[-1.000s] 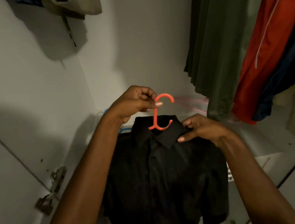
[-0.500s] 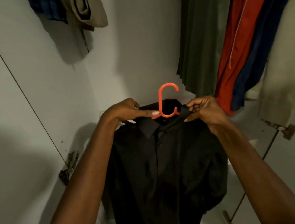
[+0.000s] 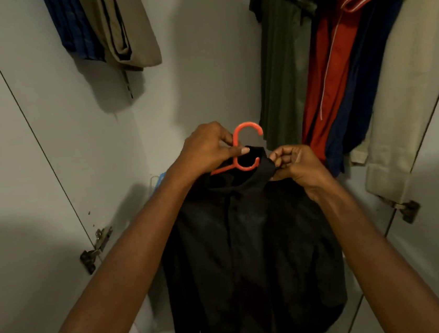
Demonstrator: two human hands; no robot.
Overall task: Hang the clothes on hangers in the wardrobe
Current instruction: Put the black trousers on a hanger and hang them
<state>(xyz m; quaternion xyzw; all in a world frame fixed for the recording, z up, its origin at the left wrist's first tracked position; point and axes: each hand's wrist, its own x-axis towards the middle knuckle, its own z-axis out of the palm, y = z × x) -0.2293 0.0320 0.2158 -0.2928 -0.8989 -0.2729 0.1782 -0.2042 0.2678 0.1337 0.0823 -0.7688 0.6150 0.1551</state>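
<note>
Two hands grip: left fingers (image 3: pixel 234 151) pinch the orange hanger (image 3: pixel 241 150), right fingers (image 3: pixel 280 158) the black shirt (image 3: pixel 249 245) collar.

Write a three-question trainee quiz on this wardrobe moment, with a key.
1. True or false: the orange hanger already hangs on a rail.
2. Which hand pinches the collar of the black shirt?
3. The garment hanging nearest the hanger's hook is: A green, B red, C beige.

Key:
1. False; the left hand holds it by the neck.
2. The right hand.
3. A, the green shirt.
</note>
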